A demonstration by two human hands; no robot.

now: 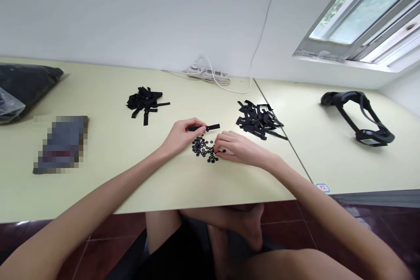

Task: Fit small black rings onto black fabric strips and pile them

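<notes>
My left hand [182, 134] is closed on a short black strap strip [210, 127], held just above the table. A small heap of black rings [203, 148] lies right below it. My right hand [234, 148] rests on the table at the heap's right side, its fingertips pinched on one small black ring [220, 151]. One pile of black strips [146, 101] lies to the far left of my hands, and a second pile of black strips [257, 120] lies to the far right.
A pale yellow table [108, 175] meets a second table [344, 153] at a seam. On the right lies a black head-strap device [359, 116]. A white power strip [208, 74] sits by the wall. A black bag [22, 83] and a blurred flat item [62, 142] are at left.
</notes>
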